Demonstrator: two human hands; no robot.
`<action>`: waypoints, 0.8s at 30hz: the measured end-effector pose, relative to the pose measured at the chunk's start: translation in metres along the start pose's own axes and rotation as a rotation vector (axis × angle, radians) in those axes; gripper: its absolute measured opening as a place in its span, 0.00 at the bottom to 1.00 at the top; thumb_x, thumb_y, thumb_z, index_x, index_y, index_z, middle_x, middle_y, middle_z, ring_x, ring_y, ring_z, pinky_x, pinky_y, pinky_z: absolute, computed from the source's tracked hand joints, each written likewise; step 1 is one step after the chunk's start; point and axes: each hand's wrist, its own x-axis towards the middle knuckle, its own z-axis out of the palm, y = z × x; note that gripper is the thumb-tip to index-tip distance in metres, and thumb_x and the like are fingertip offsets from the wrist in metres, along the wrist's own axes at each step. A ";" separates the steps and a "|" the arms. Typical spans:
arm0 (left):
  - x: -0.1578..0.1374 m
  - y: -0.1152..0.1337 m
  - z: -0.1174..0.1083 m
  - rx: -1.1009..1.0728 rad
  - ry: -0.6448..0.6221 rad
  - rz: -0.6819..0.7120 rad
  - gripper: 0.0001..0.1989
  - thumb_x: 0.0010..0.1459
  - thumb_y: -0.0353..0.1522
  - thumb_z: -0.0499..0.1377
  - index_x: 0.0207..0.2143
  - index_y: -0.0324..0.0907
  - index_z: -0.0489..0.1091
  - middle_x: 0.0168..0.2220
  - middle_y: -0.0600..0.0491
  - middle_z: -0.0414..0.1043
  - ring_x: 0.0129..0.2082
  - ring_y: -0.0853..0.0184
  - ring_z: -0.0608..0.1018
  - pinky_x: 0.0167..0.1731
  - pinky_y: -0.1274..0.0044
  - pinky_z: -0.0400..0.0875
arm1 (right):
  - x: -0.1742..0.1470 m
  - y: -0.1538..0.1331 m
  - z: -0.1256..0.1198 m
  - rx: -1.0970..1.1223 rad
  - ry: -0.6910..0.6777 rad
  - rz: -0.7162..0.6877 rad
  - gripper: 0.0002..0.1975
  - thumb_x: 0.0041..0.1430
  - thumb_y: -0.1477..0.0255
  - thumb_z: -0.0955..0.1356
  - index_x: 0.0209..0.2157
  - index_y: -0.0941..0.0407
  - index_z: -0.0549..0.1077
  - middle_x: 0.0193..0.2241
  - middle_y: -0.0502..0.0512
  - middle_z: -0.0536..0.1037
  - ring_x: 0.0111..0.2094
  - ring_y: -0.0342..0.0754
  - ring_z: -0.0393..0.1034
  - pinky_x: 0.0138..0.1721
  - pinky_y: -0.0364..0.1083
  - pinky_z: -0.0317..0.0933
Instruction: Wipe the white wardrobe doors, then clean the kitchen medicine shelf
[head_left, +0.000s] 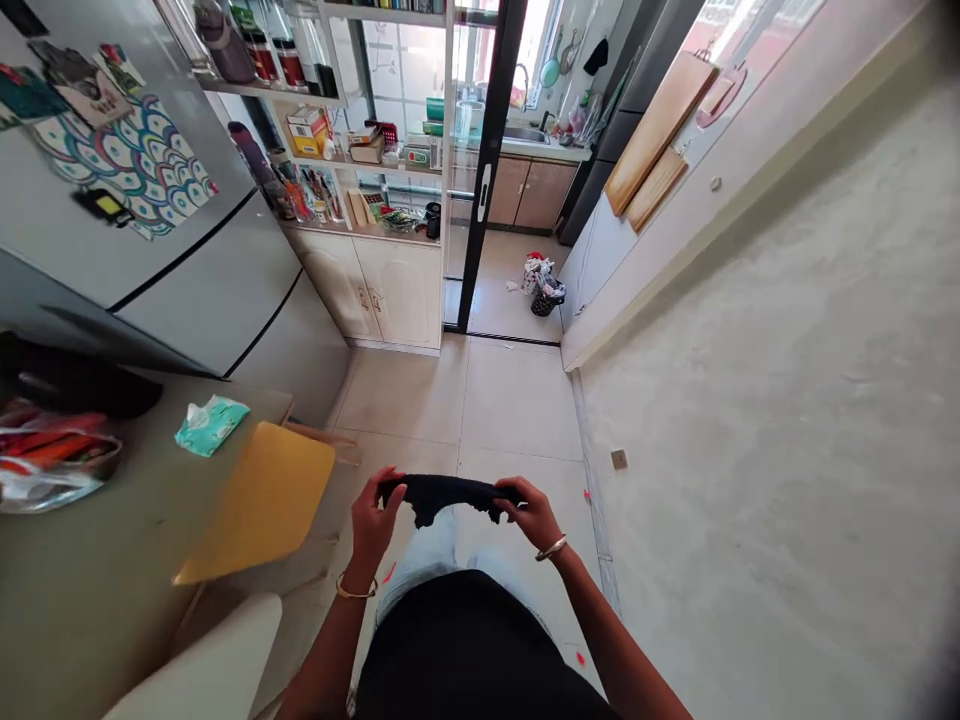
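Note:
A strip of black cloth (454, 490) with an uneven, ragged lower edge stretches between my two hands, low in front of my body. My left hand (376, 512) grips its left end, thumb and fingers closed on the fabric. At the other end, my right hand (531, 512) pinches the cloth in the same way. The upper edge is drawn nearly straight, while short pieces hang below it. What kind of cloth item this is, I cannot make out.
On my left are a table (150, 540) with a tissue pack (211, 425), a yellow chair (270, 500) and a white chair (210, 660). A grey fridge (247, 310) and shelves stand ahead. A black-framed sliding door (487, 170) opens on a kitchen. A bare wall (765, 400) runs along my right.

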 end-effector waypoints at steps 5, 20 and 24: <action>0.140 0.027 0.016 0.180 -0.124 0.267 0.16 0.64 0.40 0.64 0.52 0.47 0.73 0.49 0.49 0.78 0.49 0.63 0.81 0.52 0.69 0.78 | 0.130 -0.024 -0.015 0.165 0.133 0.054 0.18 0.58 0.55 0.73 0.39 0.56 0.80 0.39 0.53 0.73 0.28 0.41 0.72 0.26 0.45 0.77; 0.447 0.007 0.090 0.547 0.087 0.303 0.14 0.72 0.39 0.55 0.48 0.43 0.77 0.41 0.49 0.76 0.39 0.66 0.80 0.42 0.77 0.74 | 0.547 -0.056 -0.008 -0.306 -0.022 -0.337 0.13 0.65 0.59 0.69 0.39 0.54 0.68 0.35 0.55 0.75 0.35 0.49 0.69 0.39 0.49 0.69; 0.530 0.011 0.096 0.606 0.176 0.241 0.18 0.72 0.42 0.52 0.40 0.41 0.76 0.35 0.50 0.77 0.34 0.66 0.78 0.38 0.77 0.71 | 0.625 -0.070 -0.005 -0.584 -0.246 -0.477 0.14 0.57 0.72 0.73 0.44 0.55 0.69 0.40 0.58 0.75 0.41 0.53 0.69 0.42 0.49 0.67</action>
